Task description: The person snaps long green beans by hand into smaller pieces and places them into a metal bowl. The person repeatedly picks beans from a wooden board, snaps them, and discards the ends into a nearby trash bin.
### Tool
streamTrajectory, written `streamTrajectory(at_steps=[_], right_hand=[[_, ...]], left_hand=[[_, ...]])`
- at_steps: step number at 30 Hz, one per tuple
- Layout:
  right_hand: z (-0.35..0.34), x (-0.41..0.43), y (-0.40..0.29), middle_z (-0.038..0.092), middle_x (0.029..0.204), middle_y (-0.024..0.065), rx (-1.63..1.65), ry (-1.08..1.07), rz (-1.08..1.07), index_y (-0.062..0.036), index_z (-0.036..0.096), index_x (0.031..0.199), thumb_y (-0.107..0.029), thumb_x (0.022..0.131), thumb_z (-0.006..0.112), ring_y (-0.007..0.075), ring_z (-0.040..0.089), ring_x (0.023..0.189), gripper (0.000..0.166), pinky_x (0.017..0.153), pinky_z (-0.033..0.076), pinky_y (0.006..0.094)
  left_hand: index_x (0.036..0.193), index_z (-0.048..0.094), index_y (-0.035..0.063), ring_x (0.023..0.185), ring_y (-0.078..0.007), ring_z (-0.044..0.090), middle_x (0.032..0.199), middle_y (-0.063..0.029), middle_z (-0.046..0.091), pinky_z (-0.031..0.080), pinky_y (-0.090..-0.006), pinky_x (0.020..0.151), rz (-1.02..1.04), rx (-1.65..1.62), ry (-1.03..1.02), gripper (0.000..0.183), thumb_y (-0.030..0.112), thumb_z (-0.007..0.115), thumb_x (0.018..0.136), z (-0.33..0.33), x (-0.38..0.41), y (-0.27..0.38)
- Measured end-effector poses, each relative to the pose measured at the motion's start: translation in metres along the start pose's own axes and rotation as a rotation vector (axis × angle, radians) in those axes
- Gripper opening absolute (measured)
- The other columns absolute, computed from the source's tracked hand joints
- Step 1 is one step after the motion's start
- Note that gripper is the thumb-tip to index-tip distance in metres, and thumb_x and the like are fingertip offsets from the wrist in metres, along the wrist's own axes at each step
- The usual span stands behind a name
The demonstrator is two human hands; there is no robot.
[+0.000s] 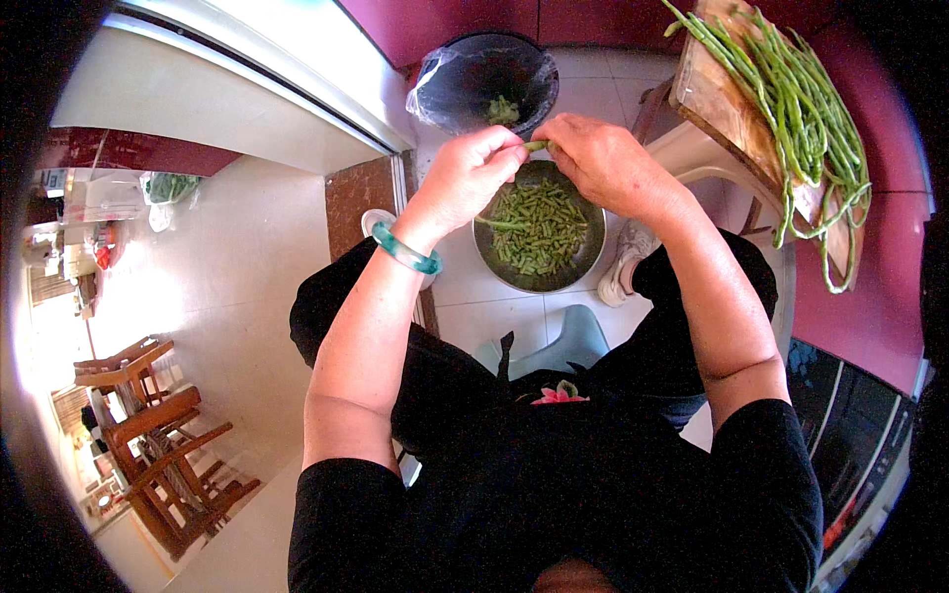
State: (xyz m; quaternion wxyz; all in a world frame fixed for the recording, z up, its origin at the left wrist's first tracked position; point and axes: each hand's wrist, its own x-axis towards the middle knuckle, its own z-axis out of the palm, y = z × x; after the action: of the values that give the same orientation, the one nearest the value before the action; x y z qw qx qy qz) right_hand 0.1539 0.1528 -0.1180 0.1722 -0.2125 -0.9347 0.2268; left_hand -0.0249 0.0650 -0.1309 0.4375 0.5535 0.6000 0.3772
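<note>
Between my two hands is a short green bean piece (537, 146), pinched at both ends. My left hand (478, 167), with a green bangle (406, 250) on its wrist, grips one end between thumb and fingers. The fingers of my right hand (593, 159) close around the other end and partly hide it. Just below the hands, a round metal bowl (495, 268) stands on the tiled floor, holding many short broken bean pieces (540, 233). A longer bean length lies across the pile's left side.
A black bin (511, 70) with a clear liner and green scraps stands beyond the bowl. Long green beans (804, 111) hang over a wooden board (712, 96) on a stool (697, 152) at right. Wooden chairs (159, 437) and a bag of greens (169, 187) are at left.
</note>
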Motion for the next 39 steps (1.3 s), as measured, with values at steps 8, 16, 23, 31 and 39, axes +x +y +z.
streamTrajectory(at_steps=[8, 16, 23, 31, 39], right_hand=[[0.016, 0.008, -0.006, 0.057, 0.081, 0.0147, 0.458, 0.217, 0.258, -0.0014, 0.051, 0.098, -0.009, 0.085, 0.046, 0.0295, 0.057, 0.075, 0.017, 0.065, 0.046, 0.0374], [0.019, 0.01, 0.01, 0.059, 0.075, 0.0127, 0.201, 0.409, 0.25, -0.0042, 0.055, 0.092, -0.011, 0.085, 0.044, 0.0237, 0.059, 0.066, 0.014, 0.058, 0.046, 0.0341], [-0.003, 0.008, 0.003, 0.061, 0.075, 0.008, 0.864, -0.003, 0.427, -0.0023, 0.058, 0.09, -0.026, 0.089, 0.05, 0.0149, 0.058, 0.068, 0.025, 0.064, 0.047, 0.0297], [0.002, 0.007, 0.007, 0.063, 0.079, 0.014, 0.544, -0.044, 0.294, -0.0038, 0.06, 0.091, -0.022, 0.083, 0.058, 0.0179, 0.06, 0.074, 0.02, 0.068, 0.047, 0.032], [0.001, 0.002, 0.008, 0.06, 0.081, 0.0175, 0.268, -0.082, 0.05, -0.0051, 0.058, 0.09, -0.016, 0.08, 0.054, 0.0347, 0.059, 0.076, 0.015, 0.068, 0.047, 0.0401]], left_hand=[[0.094, 0.06, 0.0038, 0.069, -0.0054, 0.05, 0.072, 0.0024, 0.055, 0.04, -0.0197, 0.062, 0.077, -0.27, 0.097, 0.017, 0.019, 0.053, 0.089, 0.007, 0.0, 0.011], [0.093, 0.061, 0.0039, 0.069, -0.0042, 0.049, 0.073, 0.0024, 0.056, 0.039, -0.0185, 0.062, 0.061, -0.278, 0.061, 0.016, 0.017, 0.053, 0.089, 0.003, -0.003, 0.013], [0.091, 0.061, 0.0028, 0.065, -0.0049, 0.049, 0.07, 0.002, 0.056, 0.041, -0.0202, 0.06, 0.036, -0.164, 0.028, 0.015, 0.017, 0.055, 0.087, 0.0, -0.005, 0.005], [0.088, 0.06, 0.001, 0.063, -0.0087, 0.05, 0.068, -0.0028, 0.057, 0.043, -0.0261, 0.059, 0.023, 0.116, -0.047, 0.019, 0.02, 0.057, 0.085, -0.001, -0.005, 0.006], [0.089, 0.059, 0.0013, 0.064, -0.0144, 0.054, 0.07, -0.009, 0.058, 0.044, -0.0297, 0.06, 0.13, 0.2, -0.015, 0.018, 0.019, 0.056, 0.085, 0.0, -0.002, -0.004]])
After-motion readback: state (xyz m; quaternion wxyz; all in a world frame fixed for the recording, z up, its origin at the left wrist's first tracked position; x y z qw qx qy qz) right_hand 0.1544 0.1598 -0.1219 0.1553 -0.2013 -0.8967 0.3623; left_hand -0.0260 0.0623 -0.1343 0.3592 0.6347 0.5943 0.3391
